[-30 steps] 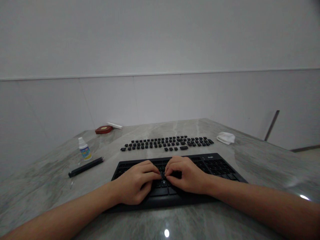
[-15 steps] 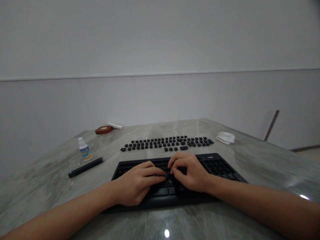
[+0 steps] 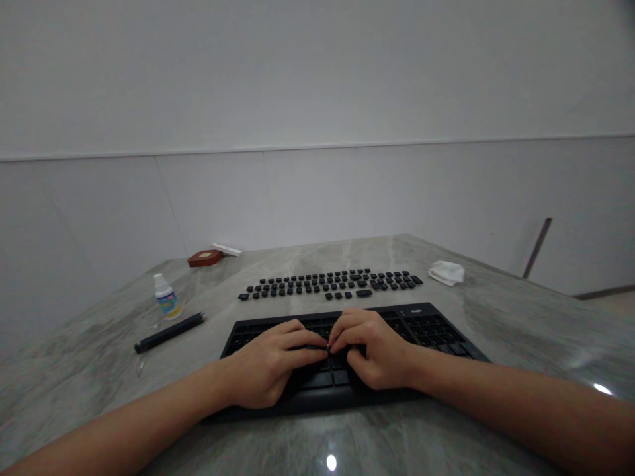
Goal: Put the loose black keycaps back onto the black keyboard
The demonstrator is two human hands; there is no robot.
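Note:
A black keyboard (image 3: 317, 399) lies in front of me, with many of its key places hidden beneath my hands. Over its middle, my left hand (image 3: 268, 363) reaches rightward, two fingertips closed on a small dark keycap (image 3: 328, 349). From the other side my right hand (image 3: 374, 347) bends over the keys. Its forefinger tip touches the same spot, while its thumb stands apart from the forefinger. Beyond the keyboard, loose black keycaps (image 3: 297, 289) are laid out in rows on the grey marbled table (image 3: 377, 436).
To the left stand a white spray bottle (image 3: 167, 299) and a dark stick-like tool (image 3: 169, 332). A reddish-brown box (image 3: 205, 258) and a white strip (image 3: 227, 250) lie at the far left. At right is a folded white cloth (image 3: 446, 272). A wall (image 3: 317, 192) rises behind the table.
My right hand's fingers have come down and left to meet my left fingertips, and its thumb has drawn back. My left hand has hardly moved.

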